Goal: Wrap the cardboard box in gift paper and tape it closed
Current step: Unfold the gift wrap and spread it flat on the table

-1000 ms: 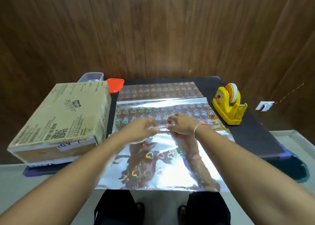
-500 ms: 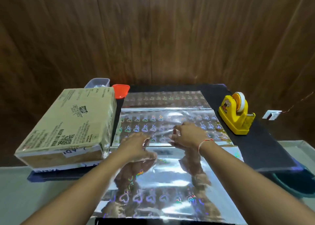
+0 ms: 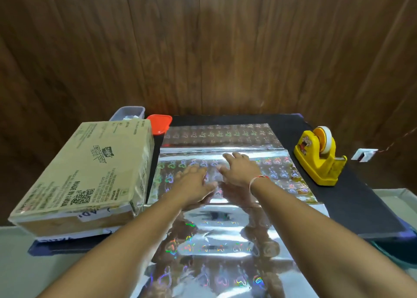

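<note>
A shiny holographic gift paper with heart prints lies spread over the black table top, creased across in several places. My left hand and my right hand lie flat on its middle, side by side, fingers straight and pressing the sheet down. The cardboard box sits to the left of the paper, its printed top facing up, touched by neither hand. A yellow tape dispenser with a roll of tape stands to the right of the sheet.
A red lid and a clear plastic tub sit behind the box at the back left. The black table top ends at a wooden wall. A white socket lies beyond the right edge.
Both hands have let go of the pinched fold and slid forward over the paper, now lying flat. The camera has moved closer and tilted up.
</note>
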